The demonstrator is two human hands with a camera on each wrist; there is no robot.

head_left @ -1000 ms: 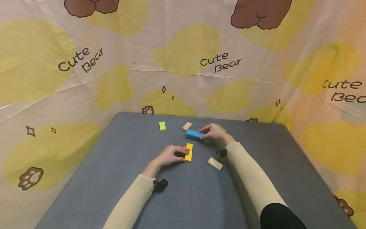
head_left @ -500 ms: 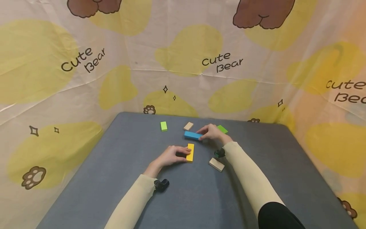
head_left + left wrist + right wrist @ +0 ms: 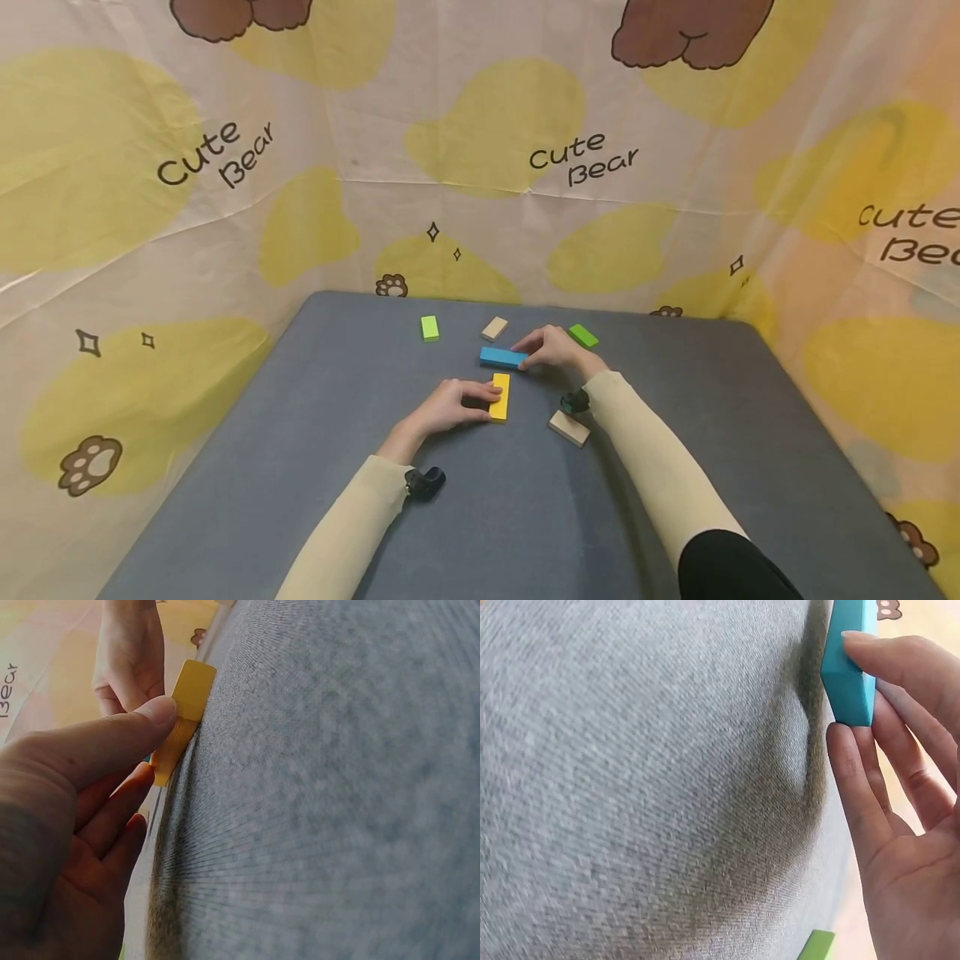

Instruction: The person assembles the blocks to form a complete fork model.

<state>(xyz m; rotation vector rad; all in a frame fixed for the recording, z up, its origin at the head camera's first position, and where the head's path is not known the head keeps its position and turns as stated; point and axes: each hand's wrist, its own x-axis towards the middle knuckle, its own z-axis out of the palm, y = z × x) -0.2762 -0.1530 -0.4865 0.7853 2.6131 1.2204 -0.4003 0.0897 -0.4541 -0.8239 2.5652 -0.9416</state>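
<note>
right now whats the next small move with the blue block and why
Probably ease the blue block a little nearer and set it across the far end of the yellow block. The right hand pinches its right end, it lies crosswise just beyond the yellow, and the left hand steadies the yellow.

free: bare tabletop [image 3: 247,467] left and near edge | blocked: curtain wall [image 3: 480,242] (close behind far edge) | obstacles: green block [image 3: 429,327], tan block [image 3: 493,327] far; tan block [image 3: 567,428] beside right forearm

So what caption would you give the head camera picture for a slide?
Left hand holds a yellow block while right hand grips a blue block on a grey table.
</note>
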